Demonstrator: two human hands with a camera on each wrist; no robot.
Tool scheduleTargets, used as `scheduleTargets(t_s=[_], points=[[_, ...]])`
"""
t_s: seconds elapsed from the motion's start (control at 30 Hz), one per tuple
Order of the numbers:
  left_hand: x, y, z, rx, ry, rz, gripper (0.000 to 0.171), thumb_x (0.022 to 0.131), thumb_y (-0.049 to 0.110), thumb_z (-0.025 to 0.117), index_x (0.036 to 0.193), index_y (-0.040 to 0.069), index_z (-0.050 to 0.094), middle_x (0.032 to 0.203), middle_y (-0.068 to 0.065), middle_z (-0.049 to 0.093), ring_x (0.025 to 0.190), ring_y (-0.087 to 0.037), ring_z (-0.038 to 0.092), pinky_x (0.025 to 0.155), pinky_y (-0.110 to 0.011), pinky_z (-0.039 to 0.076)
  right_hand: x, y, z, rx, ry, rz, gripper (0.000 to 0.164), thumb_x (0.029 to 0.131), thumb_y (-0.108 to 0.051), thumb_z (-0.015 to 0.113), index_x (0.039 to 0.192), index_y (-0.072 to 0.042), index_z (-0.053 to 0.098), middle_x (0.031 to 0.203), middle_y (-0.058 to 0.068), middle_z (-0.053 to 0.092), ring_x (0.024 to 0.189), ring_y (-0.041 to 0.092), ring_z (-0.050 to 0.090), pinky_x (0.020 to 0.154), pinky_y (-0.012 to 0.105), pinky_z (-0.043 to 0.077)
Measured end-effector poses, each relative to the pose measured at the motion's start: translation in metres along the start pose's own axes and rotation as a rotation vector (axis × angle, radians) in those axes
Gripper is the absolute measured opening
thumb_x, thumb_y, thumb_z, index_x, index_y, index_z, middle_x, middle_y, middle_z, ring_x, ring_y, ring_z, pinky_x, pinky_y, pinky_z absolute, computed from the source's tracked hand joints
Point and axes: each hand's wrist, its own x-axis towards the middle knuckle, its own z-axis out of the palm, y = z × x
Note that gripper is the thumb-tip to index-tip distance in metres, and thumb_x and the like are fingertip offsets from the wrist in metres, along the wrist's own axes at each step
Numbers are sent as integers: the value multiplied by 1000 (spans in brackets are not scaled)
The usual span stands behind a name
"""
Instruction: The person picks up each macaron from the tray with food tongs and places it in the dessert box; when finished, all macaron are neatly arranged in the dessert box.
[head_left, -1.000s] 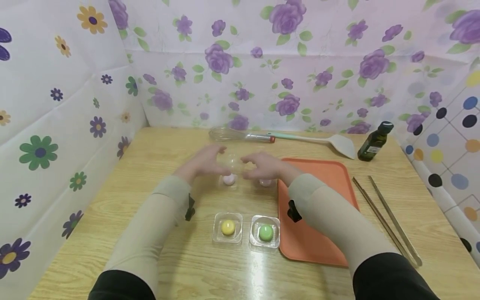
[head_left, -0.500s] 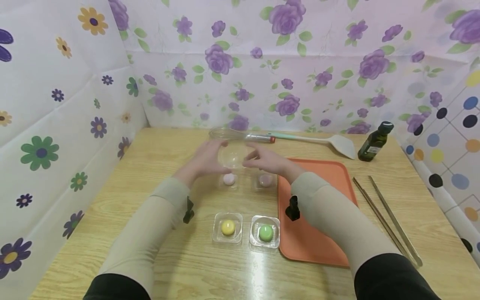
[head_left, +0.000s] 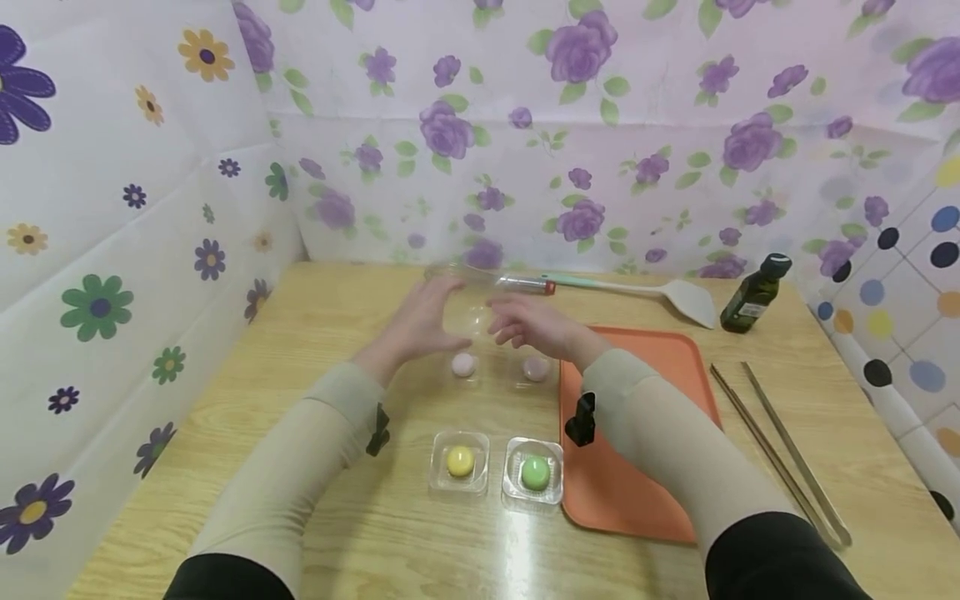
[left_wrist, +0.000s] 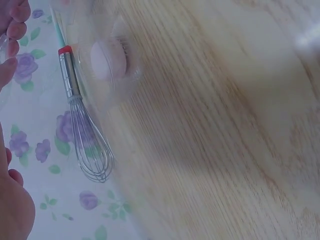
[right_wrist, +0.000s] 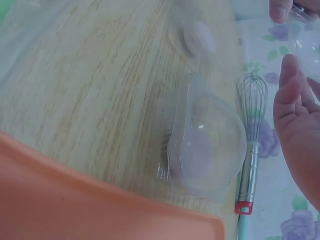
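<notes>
My left hand [head_left: 424, 321] grips one side of a clear plastic dome lid [head_left: 474, 317], which is held above the table. At its other side my right hand [head_left: 536, 325] pinches the rim with curled fingers. Just below sit a pale pink round sweet [head_left: 463, 365] in a clear box and a mauve one [head_left: 535, 368]; in the right wrist view the mauve sweet is under a clear dome [right_wrist: 210, 145]. Nearer the body, a yellow round sweet [head_left: 460, 461] and a green one [head_left: 536, 472] lie in square clear boxes.
An orange tray [head_left: 637, 483] lies under the right forearm. Behind the hands are a whisk [head_left: 525, 285] and a white spatula [head_left: 686, 300]. A dark bottle [head_left: 756, 293] stands at the back right, with metal tongs [head_left: 783, 450] in front of it. Patterned cloth surrounds the table.
The right hand's fingers have shifted and curled in more at the lid's side. The left hand keeps its hold. The head view has tilted slightly upward; the boxes stay put.
</notes>
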Motion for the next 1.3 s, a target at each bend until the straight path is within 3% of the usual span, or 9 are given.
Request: scheduleTargets(t_s=[0.2,0.4,0.6,0.97,1.13,1.3], points=[[1,5,-1,28,17,40,91,67,34,83,138,3,36,140,-11,41,130,-31,34,110,-49,18,-1,-3,0,162,12,55,53,96,-40,40,138,-8,39,94,11,59,84,22,58,70,28,43],[1,6,1,59,33,64,92,67,37,83,139,4,36,139,-11,42,129,-30,36,110,-48,19,-4,-3,-3,182,-36,38,60,97,-46,32,140,-5,36,91,10,61,82,22,58,68,28,43],[0,6,4,100,74,113,91,66,39,83,137,3,38,136,-10,45,126,-28,39,108,-47,23,-5,-3,-3,215,-73,51,66,96,-51,33,143,-6,33,88,9,62,79,21,57,68,27,42],[-2,12,4,199,132,167,85,66,39,83,134,6,43,133,-8,49,122,-24,44,102,-44,32,-3,-3,0,241,-85,63,62,98,-51,24,139,-7,39,90,13,60,76,20,57,66,27,44],[-3,13,4,247,119,173,85,68,41,81,135,7,42,136,-8,47,122,-24,44,102,-44,33,-6,-4,-1,261,-107,75,68,96,-55,27,142,-6,33,91,15,62,75,21,59,65,27,46],[-5,12,6,277,136,206,84,67,39,82,135,7,42,136,-7,46,120,-25,45,102,-44,33,-5,-5,0,258,-105,134,60,93,-48,40,141,-11,35,88,15,64,73,21,61,64,27,48]])
